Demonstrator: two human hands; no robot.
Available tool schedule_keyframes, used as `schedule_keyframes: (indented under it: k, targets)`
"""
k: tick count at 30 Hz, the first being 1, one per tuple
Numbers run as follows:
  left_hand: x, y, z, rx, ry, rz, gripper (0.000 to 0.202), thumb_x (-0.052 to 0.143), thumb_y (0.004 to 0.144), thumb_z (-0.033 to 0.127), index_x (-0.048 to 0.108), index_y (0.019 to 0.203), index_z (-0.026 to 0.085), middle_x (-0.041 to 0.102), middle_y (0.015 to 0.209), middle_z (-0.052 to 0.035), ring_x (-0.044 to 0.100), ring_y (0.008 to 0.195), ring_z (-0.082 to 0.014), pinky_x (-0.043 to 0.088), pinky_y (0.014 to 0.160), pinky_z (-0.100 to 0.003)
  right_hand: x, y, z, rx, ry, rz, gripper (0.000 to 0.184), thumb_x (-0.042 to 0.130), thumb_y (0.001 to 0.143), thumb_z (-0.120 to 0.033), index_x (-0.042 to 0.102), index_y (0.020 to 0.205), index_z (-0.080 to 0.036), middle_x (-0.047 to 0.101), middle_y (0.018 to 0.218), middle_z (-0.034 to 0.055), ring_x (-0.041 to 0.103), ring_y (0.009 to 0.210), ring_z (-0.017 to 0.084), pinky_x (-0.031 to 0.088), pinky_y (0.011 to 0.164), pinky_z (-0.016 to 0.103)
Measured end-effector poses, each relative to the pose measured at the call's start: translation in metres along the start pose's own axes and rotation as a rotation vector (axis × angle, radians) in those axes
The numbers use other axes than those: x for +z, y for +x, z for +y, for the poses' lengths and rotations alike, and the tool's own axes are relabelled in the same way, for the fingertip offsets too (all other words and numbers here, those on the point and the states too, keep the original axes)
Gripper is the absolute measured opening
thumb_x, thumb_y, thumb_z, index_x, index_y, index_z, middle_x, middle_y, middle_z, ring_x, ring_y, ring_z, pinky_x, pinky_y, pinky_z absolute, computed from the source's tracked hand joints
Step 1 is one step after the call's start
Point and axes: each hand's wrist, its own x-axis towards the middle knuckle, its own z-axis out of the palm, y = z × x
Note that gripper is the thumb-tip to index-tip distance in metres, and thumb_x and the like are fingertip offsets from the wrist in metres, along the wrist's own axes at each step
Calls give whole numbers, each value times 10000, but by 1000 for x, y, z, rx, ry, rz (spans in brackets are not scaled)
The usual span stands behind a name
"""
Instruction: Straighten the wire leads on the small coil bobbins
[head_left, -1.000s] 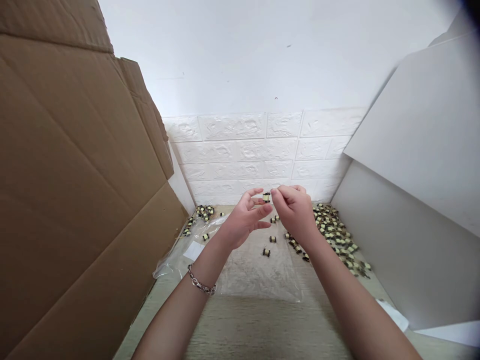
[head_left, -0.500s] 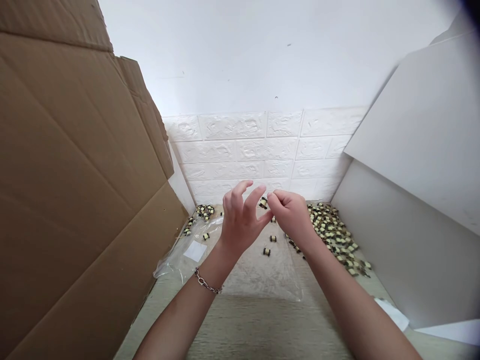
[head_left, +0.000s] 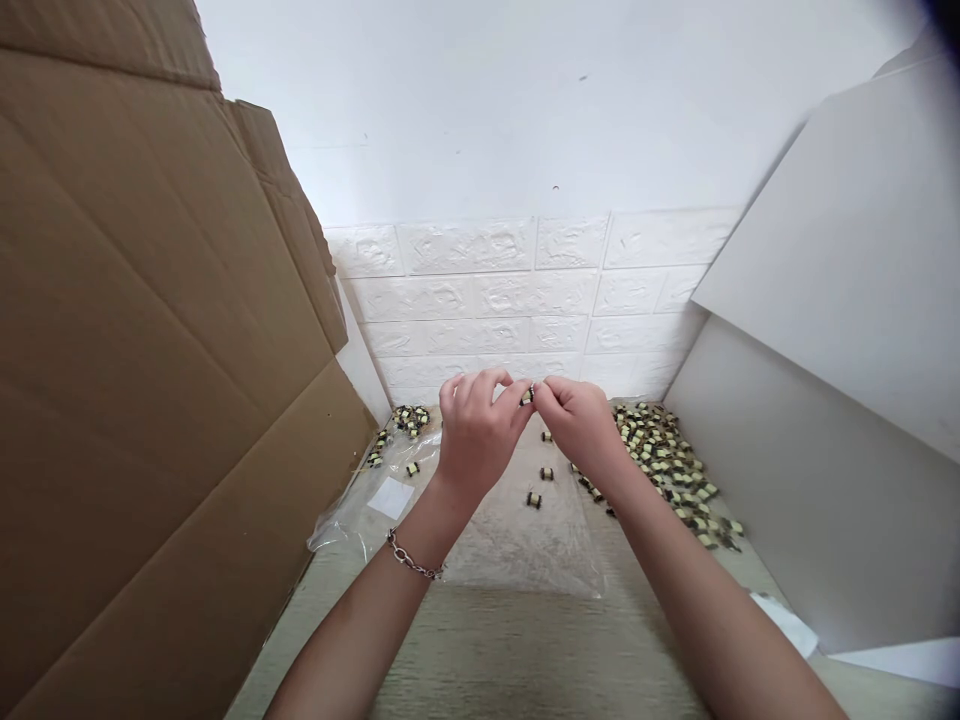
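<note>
From the head camera, a person's two bare hands meet above a tabletop (head_left: 510,660), a spool-shaped component (head_left: 527,396) with black ends and a pale yellow middle raised between them. The left hand (head_left: 478,428), back turned to the camera, pinches the component between thumb and forefinger, the other fingers bent and close together. The right hand (head_left: 582,420) pinches with thumb and forefinger at the component's right end, its remaining fingers curled toward the palm; exactly which part they grip is too small to tell. A chain bracelet (head_left: 414,560) circles the left wrist. Below, a clear plastic bag (head_left: 525,565) lies flat with a white label (head_left: 391,497) at its left, and a few like pieces, one lone piece (head_left: 534,500) nearest the camera, rest on it. A small heap (head_left: 411,420) sits at the back left, a larger pile (head_left: 664,460) at the right beyond the right forearm. Brown cardboard (head_left: 172,400) stands at left, white panels (head_left: 817,480) at right, a white brick-patterned wall (head_left: 502,297) behind
</note>
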Motion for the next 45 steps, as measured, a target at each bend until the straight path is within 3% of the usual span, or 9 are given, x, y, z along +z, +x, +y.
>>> schedule_keyframes:
  k: [5, 14, 19, 24, 36, 40, 45]
  targets:
    - [0, 0, 0, -39, -31, -35, 199, 478, 797, 344, 586, 913, 223, 595, 827, -25, 515, 794, -156, 274, 847, -355, 0, 0, -2, -49, -9, -9, 348, 345, 816, -277, 245, 500, -171, 257, 419, -61, 259, 431, 77, 193, 504, 244]
    - [-2, 1, -2, -30, -15, 44, 207, 492, 791, 338, 589, 916, 205, 592, 818, -48, 520, 799, -160, 274, 841, -357, 1, -3, -2, -135, -37, 30, 327, 308, 855, -268, 278, 542, -179, 310, 453, -64, 296, 469, 88, 279, 655, 254]
    - [-9, 2, -1, 10, 7, 122, 165, 501, 787, 286, 594, 898, 208, 585, 775, -36, 509, 745, -144, 283, 844, -356, -2, -12, -9, -282, -269, 126, 289, 310, 854, -240, 321, 572, -177, 371, 506, -55, 332, 508, 82, 234, 867, 333]
    - [-17, 3, 2, 28, 15, 162, 131, 513, 778, 253, 596, 867, 204, 559, 707, -14, 488, 694, -128, 282, 861, -360, -5, -17, -15, -382, -398, 220, 271, 344, 834, -210, 335, 565, -178, 367, 499, -52, 339, 514, 84, 228, 895, 342]
    - [-22, 4, 2, 13, -55, 179, 184, 543, 761, 300, 599, 901, 195, 543, 719, -28, 482, 717, -138, 331, 822, -348, -13, -14, -17, -283, -83, 97, 308, 335, 837, -224, 266, 541, -173, 282, 475, -77, 262, 454, 65, 274, 828, 307]
    - [-23, 6, 2, 8, -91, 162, 199, 550, 756, 298, 599, 916, 190, 546, 763, -41, 485, 752, -143, 347, 784, -328, -20, -10, -15, -220, 45, -6, 330, 356, 825, -248, 228, 530, -175, 257, 464, -63, 271, 471, 76, 307, 651, 255]
    - [-25, 7, 3, -19, -199, 157, 198, 544, 758, 314, 604, 908, 199, 546, 775, -34, 497, 772, -136, 352, 787, -323, -26, -9, -12, -85, 332, -152, 329, 367, 824, -301, 261, 536, -183, 244, 506, -49, 251, 474, 73, 228, 462, 227]
